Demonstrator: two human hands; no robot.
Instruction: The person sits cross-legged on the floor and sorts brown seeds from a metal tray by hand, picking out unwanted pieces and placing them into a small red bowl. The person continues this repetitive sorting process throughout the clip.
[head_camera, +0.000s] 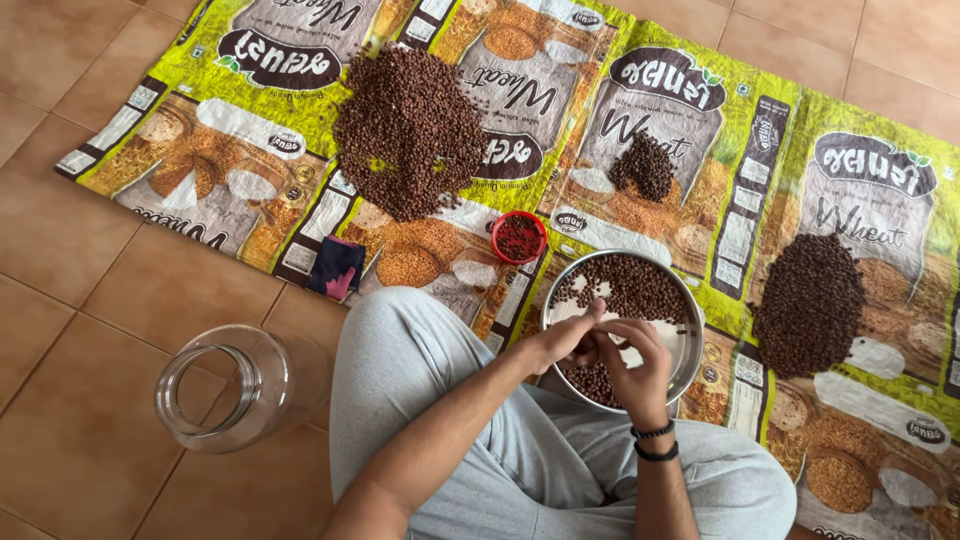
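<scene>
I sit on the tiled floor (60, 260). On it lie a printed plastic sack sheet (770, 130) and a clear glass jar (225, 385) on its side, left of my knee.

A round steel plate (688, 330) rests on the printed sacking near the sitter's knee, shallow-rimmed and shiny. Small dark brown chickpeas (630, 285) cover its far half in a loose layer, with another cluster at the near edge, and bare metal shows between. Both hands meet over the middle of it: the left hand (563, 338) with fingers pinched together, the right hand (632, 365) curled beside it, seemingly picking at grains, though the fingertips hide what they touch.
</scene>
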